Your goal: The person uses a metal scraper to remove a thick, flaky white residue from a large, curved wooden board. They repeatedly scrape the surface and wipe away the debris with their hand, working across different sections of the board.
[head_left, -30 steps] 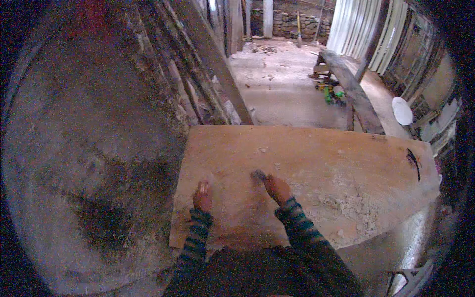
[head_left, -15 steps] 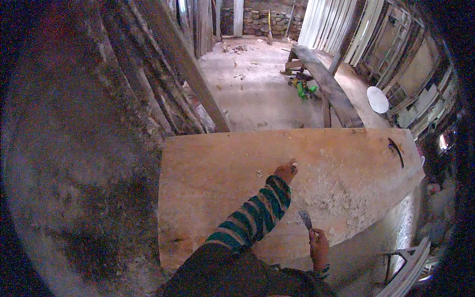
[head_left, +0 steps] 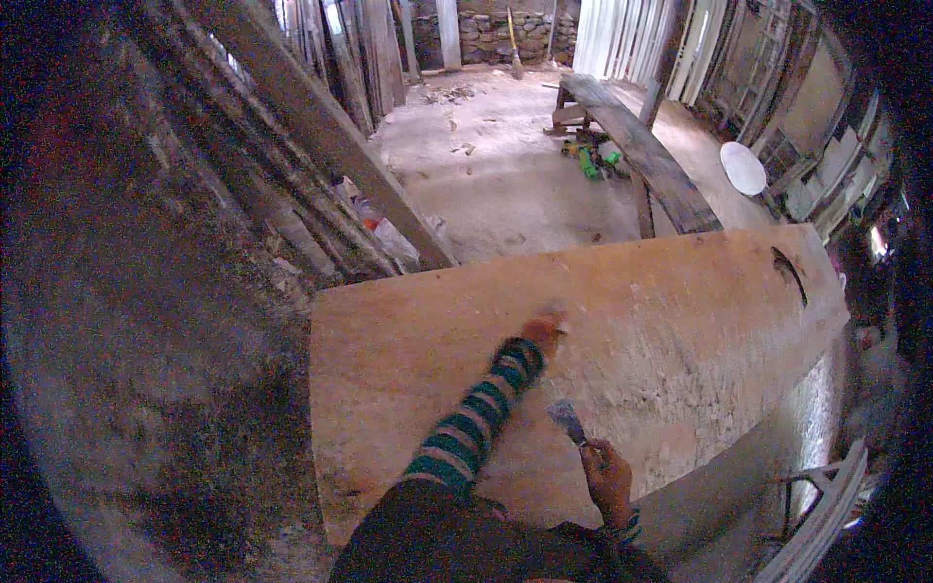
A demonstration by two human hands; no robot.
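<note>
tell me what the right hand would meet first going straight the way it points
Likely the striped left sleeve, beyond the flat tool in the right hand, though depth is unclear; it might pass below.

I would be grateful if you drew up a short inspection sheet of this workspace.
Surface: wooden board, with pale flaky residue toward its right side and a dark curved mark near its far right corner.
Job's things: flat-bladed scraper; blade contact with the board unclear.
Clutter: green items on the floor by the bench.
Hands: left hand reaches over the board, blurred, grip unclear; right hand holds the scraper.
Cables: nothing seen.
Surroundings: slanting planks at left, broom near the stone wall, white oval disc at right.
</note>
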